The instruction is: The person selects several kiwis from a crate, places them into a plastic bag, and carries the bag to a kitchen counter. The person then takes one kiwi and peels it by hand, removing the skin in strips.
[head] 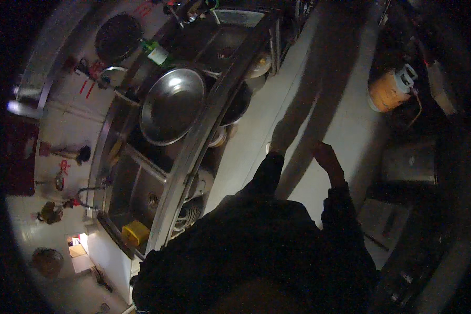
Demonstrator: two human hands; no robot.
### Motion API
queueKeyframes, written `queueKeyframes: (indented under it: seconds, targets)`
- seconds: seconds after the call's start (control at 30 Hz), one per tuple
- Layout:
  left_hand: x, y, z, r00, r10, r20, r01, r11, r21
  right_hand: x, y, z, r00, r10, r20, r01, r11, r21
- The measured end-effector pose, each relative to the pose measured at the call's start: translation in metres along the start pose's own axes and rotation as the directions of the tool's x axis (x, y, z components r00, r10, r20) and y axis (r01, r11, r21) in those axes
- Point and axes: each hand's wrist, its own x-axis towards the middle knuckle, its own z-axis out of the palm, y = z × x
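My left hand [278, 147] hangs low before me at the end of a dark sleeve, over the pale floor [255, 129]. It is too dark to make out its fingers. A small pale spot shows at its left edge, and I cannot tell what that is. To its right, my right hand [326, 154] is held above the floor with the fingers bent; no object shows in it, though shadow hides the fingertips. Neither hand touches the steel sink counter [180, 172] on the left.
A large steel basin [172, 106] sits on the counter between two sinks, with a green bottle [156, 53] behind it. A yellow container [135, 232] stands in the near sink. Pots [235, 106] are under the counter. An orange gas cylinder [388, 92] with a hose stands at right.
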Motion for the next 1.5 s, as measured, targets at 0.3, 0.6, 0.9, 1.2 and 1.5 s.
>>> queueKeyframes:
  seconds: [0.3, 0.6, 0.9, 1.2, 1.5]
  targets:
    - [0.284, -0.013, -0.110, 0.920, 0.101, -0.378, -0.063, 0.992, 0.111, 0.159, 0.146, 0.062, 0.921, -0.007, 0.390, -0.052, 0.989, 0.140]
    - [0.660, 0.048, -0.242, 0.845, -0.361, -0.395, 0.495, 0.806, 0.323, 0.385, 0.407, 0.109, 0.902, 0.355, 0.246, -0.432, 0.734, 0.524]
    - [0.681, -0.093, -0.178, 0.330, -0.377, -0.866, 0.563, 0.814, -0.140, 0.673, 0.539, 0.226, 0.987, 0.153, -0.050, -0.127, 0.931, 0.343]
    - [0.609, -0.052, -0.152, 0.292, -0.455, -0.842, 0.682, 0.716, -0.150, 0.832, 0.548, 0.340, 0.887, 0.189, 0.422, -0.034, 0.937, -0.349]
    - [0.676, -0.021, -0.202, 0.280, -0.499, -0.820, 0.758, 0.639, -0.130, 0.793, 0.556, 0.330, 0.876, 0.164, 0.453, -0.007, 0.945, -0.328]
